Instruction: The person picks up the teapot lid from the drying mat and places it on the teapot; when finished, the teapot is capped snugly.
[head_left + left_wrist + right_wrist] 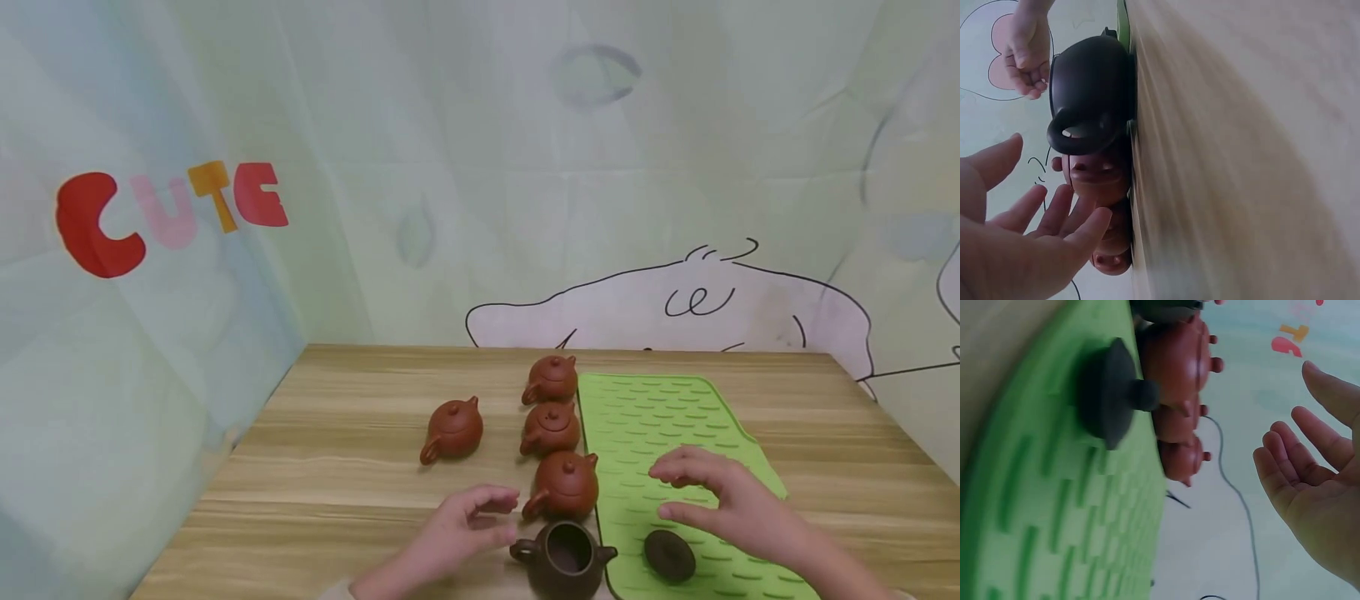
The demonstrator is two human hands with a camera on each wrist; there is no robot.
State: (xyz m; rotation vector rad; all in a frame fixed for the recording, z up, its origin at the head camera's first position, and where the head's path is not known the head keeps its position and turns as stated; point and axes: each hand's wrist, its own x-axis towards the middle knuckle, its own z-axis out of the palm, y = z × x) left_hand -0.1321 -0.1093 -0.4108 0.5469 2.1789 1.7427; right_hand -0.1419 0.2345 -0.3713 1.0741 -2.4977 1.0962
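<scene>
A dark brown teapot [566,567] stands without its lid at the table's near side, handle to the left and spout to the right. Its round dark lid [670,557] lies on the green mat [675,433], knob up in the right wrist view. My left hand [468,529] hovers left of the dark teapot's handle with relaxed, parted fingers and holds nothing. Above the mat, close over the lid, my right hand [723,500] is held with fingers apart and nothing in it. Behind the dark teapot, a lidded red-brown teapot [567,486] stands nearest to the left fingertips.
Two more red-brown teapots, a middle one [551,427] and a far one [552,379], continue the row along the mat's left edge. Another red-brown teapot [453,430] stands apart to the left. A printed cloth [450,167] hangs behind the wooden table [337,450].
</scene>
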